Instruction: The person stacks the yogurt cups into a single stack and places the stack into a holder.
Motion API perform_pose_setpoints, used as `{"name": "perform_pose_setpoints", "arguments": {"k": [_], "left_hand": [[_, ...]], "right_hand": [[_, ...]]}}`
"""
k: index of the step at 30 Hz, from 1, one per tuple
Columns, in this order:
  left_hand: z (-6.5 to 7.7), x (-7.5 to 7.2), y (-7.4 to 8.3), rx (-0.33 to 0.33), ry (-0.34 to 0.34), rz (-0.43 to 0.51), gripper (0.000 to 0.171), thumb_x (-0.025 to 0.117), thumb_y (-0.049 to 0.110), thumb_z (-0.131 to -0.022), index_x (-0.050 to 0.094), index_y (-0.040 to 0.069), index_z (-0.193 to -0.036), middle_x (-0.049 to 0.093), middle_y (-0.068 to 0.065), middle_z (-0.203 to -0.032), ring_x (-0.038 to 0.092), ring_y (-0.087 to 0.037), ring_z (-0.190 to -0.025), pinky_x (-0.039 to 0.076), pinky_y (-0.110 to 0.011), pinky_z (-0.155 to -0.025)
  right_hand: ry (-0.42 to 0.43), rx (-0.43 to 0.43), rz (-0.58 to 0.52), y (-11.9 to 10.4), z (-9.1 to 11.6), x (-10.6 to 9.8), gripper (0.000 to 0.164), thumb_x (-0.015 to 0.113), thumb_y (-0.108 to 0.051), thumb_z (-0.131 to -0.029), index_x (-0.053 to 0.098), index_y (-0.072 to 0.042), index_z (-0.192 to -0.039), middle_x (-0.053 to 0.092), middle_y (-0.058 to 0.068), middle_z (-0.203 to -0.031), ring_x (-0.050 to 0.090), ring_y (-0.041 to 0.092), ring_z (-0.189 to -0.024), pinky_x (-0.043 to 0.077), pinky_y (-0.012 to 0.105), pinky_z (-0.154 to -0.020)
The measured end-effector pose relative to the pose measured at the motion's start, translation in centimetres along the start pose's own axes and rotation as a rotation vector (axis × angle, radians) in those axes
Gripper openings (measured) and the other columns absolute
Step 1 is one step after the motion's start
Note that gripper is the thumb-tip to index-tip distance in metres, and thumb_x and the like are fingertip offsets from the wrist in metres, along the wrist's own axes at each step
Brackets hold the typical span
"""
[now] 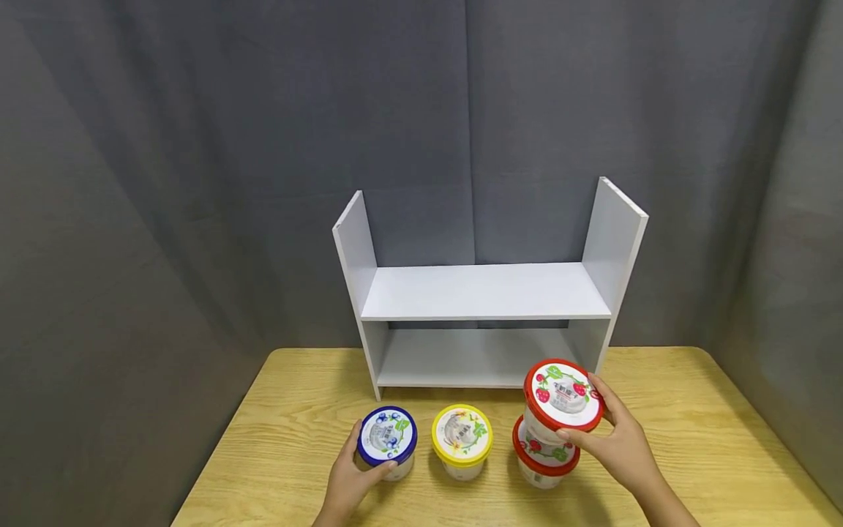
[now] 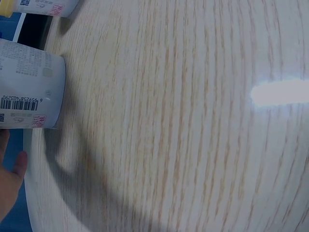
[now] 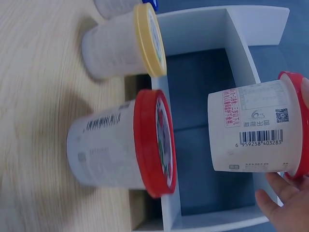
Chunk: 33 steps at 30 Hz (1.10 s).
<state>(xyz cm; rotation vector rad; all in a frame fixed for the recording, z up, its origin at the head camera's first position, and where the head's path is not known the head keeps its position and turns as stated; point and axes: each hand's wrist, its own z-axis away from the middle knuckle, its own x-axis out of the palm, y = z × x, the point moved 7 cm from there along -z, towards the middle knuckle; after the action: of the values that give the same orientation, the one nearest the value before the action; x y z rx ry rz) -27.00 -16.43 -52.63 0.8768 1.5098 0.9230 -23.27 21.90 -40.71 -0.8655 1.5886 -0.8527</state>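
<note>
My right hand (image 1: 622,443) grips a red-lidded tub (image 1: 565,395) by its lid, thumb in front and fingers on the far right. In the right wrist view this held tub (image 3: 248,128) hangs apart from a second red-lidded tub (image 3: 104,147), which stands upright on the table. From above, the held tub partly covers the lower one (image 1: 546,461). At the left, my left hand (image 1: 349,472) holds a blue-lidded tub (image 1: 387,443) standing upright, thumb at the front of its lid, fingers at its left. Only part of that hand (image 2: 9,183) shows in the left wrist view.
A yellow-lidded tub (image 1: 462,443) stands between the blue and red ones. Behind them is a white two-level shelf (image 1: 484,293) with upright side panels. The wooden table (image 1: 263,439) extends to both sides, and a grey curtain (image 1: 421,132) hangs behind.
</note>
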Motion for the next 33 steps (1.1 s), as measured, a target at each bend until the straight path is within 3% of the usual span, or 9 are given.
{"name": "perform_pose_setpoints", "arguments": {"k": [13, 19, 24, 27, 33], "left_hand": [[-0.1, -0.1, -0.2, 0.004, 0.003, -0.024, 0.097, 0.079, 0.032, -0.058, 0.027, 0.004, -0.134, 0.030, -0.022, -0.133, 0.027, -0.038, -0.120, 0.022, -0.053, -0.096], [0.1, -0.2, -0.1, 0.002, 0.005, -0.007, 0.097, 0.078, 0.032, -0.058, 0.026, 0.004, -0.135, 0.030, -0.022, -0.133, 0.026, -0.039, -0.120, 0.022, -0.053, -0.096], [0.2, -0.2, -0.3, -0.014, 0.007, 0.007, 0.097, 0.079, 0.031, -0.059, 0.025, 0.004, -0.135, 0.029, -0.023, -0.133, 0.025, -0.039, -0.121, 0.022, -0.052, -0.096], [0.1, -0.2, -0.2, 0.005, 0.016, 0.009, 0.097, 0.079, 0.031, -0.058, 0.026, 0.004, -0.135, 0.030, -0.023, -0.133, 0.026, -0.039, -0.120, 0.022, -0.053, -0.097], [0.2, -0.3, 0.6, 0.114, 0.059, -0.001, 0.094, 0.079, 0.031, -0.057, 0.031, 0.000, -0.132, 0.035, -0.027, -0.128, 0.031, -0.043, -0.115, 0.026, -0.057, -0.092]], "right_hand": [[-0.047, -0.041, -0.066, -2.1, -1.0, 3.4, 0.092, 0.078, -0.028, -0.061, 0.025, -0.013, -0.136, 0.035, 0.016, -0.130, 0.033, 0.037, -0.115, 0.033, 0.058, -0.085], [-0.085, -0.031, -0.078, -2.5, -1.7, 5.2, 0.093, 0.079, -0.033, -0.058, 0.028, -0.020, -0.135, 0.034, 0.013, -0.131, 0.035, 0.034, -0.114, 0.042, 0.048, -0.081], [-0.109, -0.050, -0.075, -3.1, -2.0, 6.9, 0.093, 0.080, -0.035, -0.055, 0.031, -0.022, -0.133, 0.037, 0.011, -0.129, 0.041, 0.028, -0.109, 0.040, 0.046, -0.083], [-0.122, -0.070, -0.082, -3.5, -2.0, 7.8, 0.094, 0.080, -0.036, -0.053, 0.032, -0.022, -0.133, 0.037, 0.010, -0.130, 0.040, 0.026, -0.109, 0.037, 0.047, -0.087], [-0.155, -0.084, -0.133, -3.9, -2.2, 9.6, 0.095, 0.080, -0.037, -0.053, 0.030, -0.025, -0.133, 0.032, 0.004, -0.135, 0.033, 0.028, -0.118, 0.028, 0.055, -0.092]]}}
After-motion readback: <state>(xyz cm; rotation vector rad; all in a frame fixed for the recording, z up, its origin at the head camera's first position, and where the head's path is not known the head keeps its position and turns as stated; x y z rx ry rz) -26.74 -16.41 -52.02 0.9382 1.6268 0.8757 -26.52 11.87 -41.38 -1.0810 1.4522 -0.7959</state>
